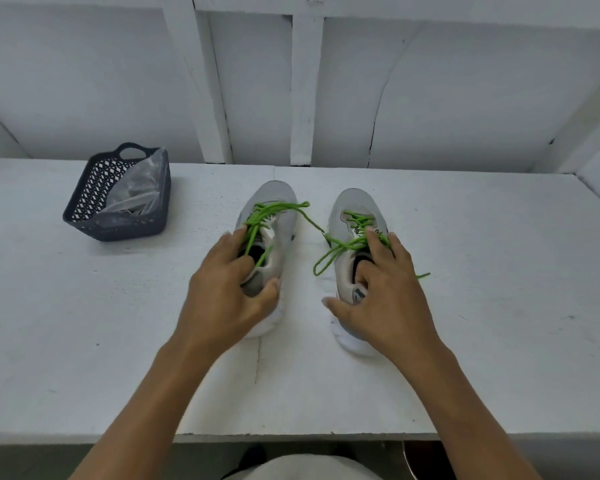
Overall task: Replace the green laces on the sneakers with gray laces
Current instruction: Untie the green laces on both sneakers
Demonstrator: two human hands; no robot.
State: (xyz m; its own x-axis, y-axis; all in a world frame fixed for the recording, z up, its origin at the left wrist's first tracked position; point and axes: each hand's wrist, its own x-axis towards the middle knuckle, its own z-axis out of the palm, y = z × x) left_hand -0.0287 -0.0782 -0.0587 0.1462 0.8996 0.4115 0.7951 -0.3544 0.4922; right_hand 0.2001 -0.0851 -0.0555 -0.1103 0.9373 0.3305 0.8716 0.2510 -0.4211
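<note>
Resting on the white table (465,306) before us, a dark basket (84,216) holding a plastic bag (142,188) sits far left. The left sneaker (278,209) and right sneaker (355,202) stand side by side mid-table, toes away. Our left hand (222,292) grips the left sneaker's heel, and our right hand (388,292) grips the right sneaker's. Green laces (274,206) are threaded through both, with their ends loose.

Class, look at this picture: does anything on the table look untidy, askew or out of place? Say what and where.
The green laces lie untied: one loose end crosses the gap between the left sneaker and right sneaker, another trails onto the table right of the pair. Nothing else stands out.
</note>
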